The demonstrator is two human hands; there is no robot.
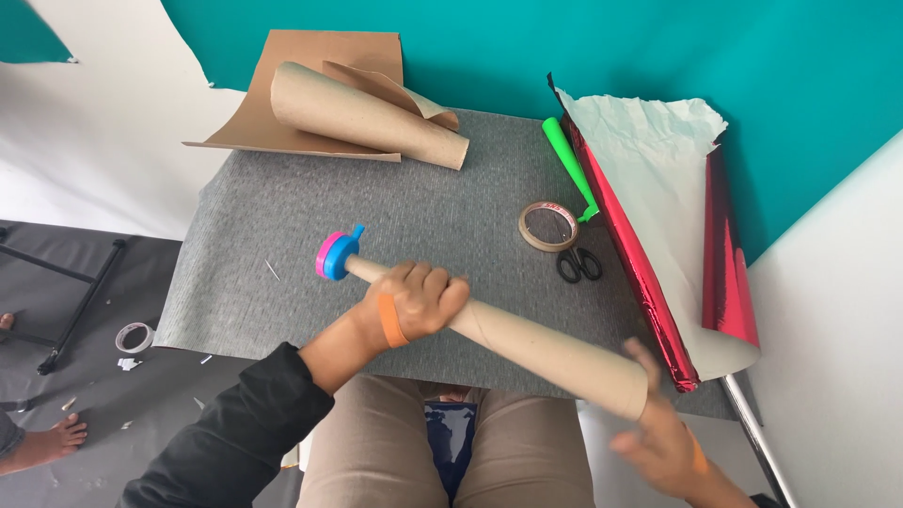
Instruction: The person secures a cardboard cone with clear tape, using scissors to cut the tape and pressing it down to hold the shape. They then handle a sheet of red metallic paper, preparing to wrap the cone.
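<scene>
Left hand (419, 303), fingers wrapped tight, grips one brown-paper-wrapped tube (546, 353); blurred right hand (658, 437) spreads its fingers beside two kraft sheets (348, 103).

Craft/gift-wrap setup: grey mat (282, 282) mid-frame, teal backdrop (564, 47) up top, foil wrap (649, 282) right, tape (548, 227), scissors (578, 263).

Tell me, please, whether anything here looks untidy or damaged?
The red foil sheet lies crumpled, hanging off the grey mat. A tape roll and paper scraps lie on the floor.
</scene>
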